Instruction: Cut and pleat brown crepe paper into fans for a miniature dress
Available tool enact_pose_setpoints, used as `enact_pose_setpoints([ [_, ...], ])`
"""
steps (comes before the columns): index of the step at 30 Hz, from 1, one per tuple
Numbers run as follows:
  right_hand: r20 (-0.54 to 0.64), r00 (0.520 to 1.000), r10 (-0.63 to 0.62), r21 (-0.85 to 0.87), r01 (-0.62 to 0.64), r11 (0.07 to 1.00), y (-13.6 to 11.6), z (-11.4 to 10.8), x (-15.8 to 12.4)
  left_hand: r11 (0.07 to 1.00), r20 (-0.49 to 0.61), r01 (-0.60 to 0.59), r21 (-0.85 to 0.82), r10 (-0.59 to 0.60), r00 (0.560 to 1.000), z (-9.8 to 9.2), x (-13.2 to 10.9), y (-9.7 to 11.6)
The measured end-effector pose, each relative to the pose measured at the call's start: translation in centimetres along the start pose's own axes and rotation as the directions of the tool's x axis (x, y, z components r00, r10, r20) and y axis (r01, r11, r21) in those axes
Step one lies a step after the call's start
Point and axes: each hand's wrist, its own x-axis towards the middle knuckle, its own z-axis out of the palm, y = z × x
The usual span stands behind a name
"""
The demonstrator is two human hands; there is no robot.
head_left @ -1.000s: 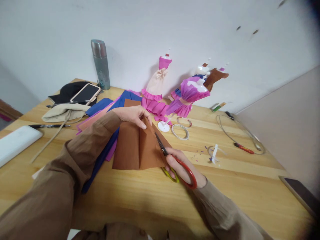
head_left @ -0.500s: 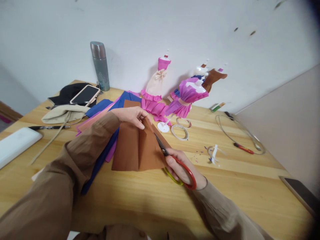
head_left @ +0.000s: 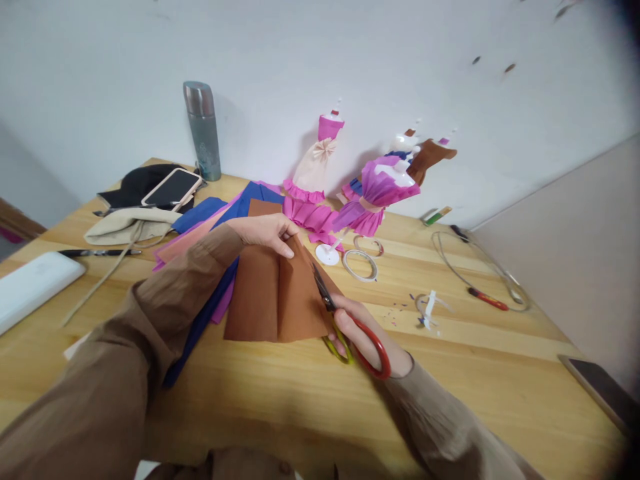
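Note:
A sheet of brown crepe paper [head_left: 257,293], creased down its middle, lies in front of me with its right part lifted. My left hand [head_left: 270,233] pinches the paper's upper edge between thumb and fingers. In my right hand [head_left: 353,327] is a pair of scissors [head_left: 373,343] with one red and one yellow-green handle loop. The dark blades point up and left, set at the brown paper just below my left fingertips. Beneath the brown sheet lie blue paper [head_left: 197,340] and a strip of purple paper [head_left: 223,303].
Several small dress forms in paper dresses, one pink and purple [head_left: 370,187], stand behind. Two tape rolls [head_left: 361,277], paper scraps [head_left: 427,310] and a cable [head_left: 440,257] lie right. A bottle [head_left: 204,143], phone [head_left: 171,187] and white box [head_left: 37,290] are left.
The scissors' handle loops have spread farther apart, the yellow-green one moving left. My left hand keeps its pinch on the paper, almost unmoved. The view has shifted slightly.

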Motion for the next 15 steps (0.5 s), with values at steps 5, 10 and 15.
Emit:
enact_pose_setpoints([
  [5,0.027,0.999,-0.026,-0.006,0.026,1.0,-0.1,-0.1,0.2,0.999,0.012,-0.015,-0.049,0.015,1.0,0.4,0.2,0.1],
  [10,0.043,0.999,-0.033,-0.055,0.035,0.998,0.0,-0.2,0.3,0.999,0.017,-0.033,-0.016,0.034,0.999,0.8,0.5,0.4],
  [15,0.026,0.999,-0.021,-0.077,0.023,0.997,-0.1,-0.2,0.4,0.998,0.023,-0.064,-0.029,0.065,0.998,1.1,0.7,0.7],
])
